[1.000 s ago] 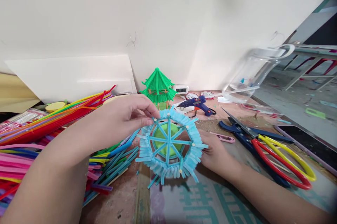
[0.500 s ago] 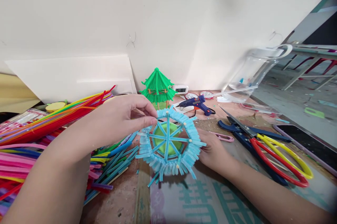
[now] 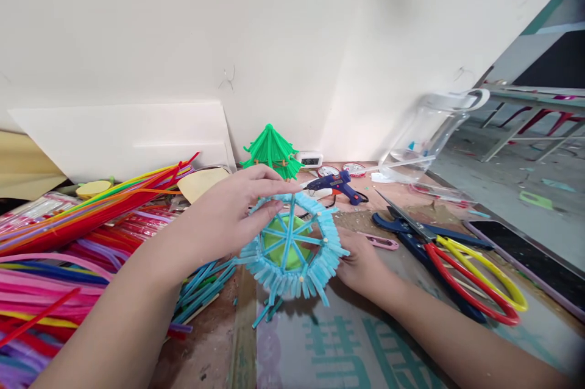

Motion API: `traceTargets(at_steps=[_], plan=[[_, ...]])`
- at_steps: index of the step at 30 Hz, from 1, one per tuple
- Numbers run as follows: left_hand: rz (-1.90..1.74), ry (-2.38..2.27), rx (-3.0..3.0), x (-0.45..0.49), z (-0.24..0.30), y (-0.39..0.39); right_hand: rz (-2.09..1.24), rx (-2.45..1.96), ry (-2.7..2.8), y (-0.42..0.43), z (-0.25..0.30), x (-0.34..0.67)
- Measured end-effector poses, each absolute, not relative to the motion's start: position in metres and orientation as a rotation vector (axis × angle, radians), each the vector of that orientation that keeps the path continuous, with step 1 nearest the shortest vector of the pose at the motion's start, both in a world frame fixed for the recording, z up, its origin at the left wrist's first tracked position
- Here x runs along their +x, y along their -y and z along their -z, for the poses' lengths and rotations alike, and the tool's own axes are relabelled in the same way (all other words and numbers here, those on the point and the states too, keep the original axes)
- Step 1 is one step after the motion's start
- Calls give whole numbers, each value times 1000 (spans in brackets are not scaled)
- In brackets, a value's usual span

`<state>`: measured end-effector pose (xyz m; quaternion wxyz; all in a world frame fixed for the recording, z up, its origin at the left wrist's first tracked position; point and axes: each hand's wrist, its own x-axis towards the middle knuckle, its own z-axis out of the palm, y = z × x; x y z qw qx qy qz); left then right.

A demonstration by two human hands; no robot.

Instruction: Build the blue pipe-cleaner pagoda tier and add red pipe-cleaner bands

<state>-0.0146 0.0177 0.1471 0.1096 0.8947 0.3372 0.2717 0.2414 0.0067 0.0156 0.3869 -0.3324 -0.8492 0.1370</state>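
Observation:
A ring of light blue pipe cleaners (image 3: pixel 278 284) with straight spokes and a fringed rim is held up, tilted, facing me. Through its spokes shows a light green disc (image 3: pixel 284 255). My left hand (image 3: pixel 228 209) is closed over the ring's upper left rim, thumb and fingers at its edge. Behind the right side of the rim, my right hand (image 3: pixel 361 262) grips the ring; its fingertips are partly hidden. Pale bead-like tips sit at several spoke ends. A green pipe-cleaner roof (image 3: pixel 270 151) stands behind, its lower part covered by my left hand.
Piles of coloured pipe cleaners (image 3: pixel 41 291) lie at left. On the right are red-and-yellow-handled scissors (image 3: pixel 475 279), dark blue pliers (image 3: pixel 402 230) and a phone (image 3: pixel 525 261). A glue gun (image 3: pixel 336 185), small clock (image 3: pixel 309 160) and clear bottle (image 3: pixel 420 133) stand towards the wall.
My left hand has moved right and further over the ring's upper rim. The ring has shifted slightly left in view, and the camera view has turned a little.

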Motion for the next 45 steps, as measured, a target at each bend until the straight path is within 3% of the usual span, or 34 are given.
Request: traceTargets(at_steps=[11, 45], plan=[[-662, -1280, 2510, -23, -146, -26, -406, -968, 2124, -10, -15, 240], [-883, -1399, 2321, -1, -128, -36, -400, -1025, 2145, -14, -11, 243]])
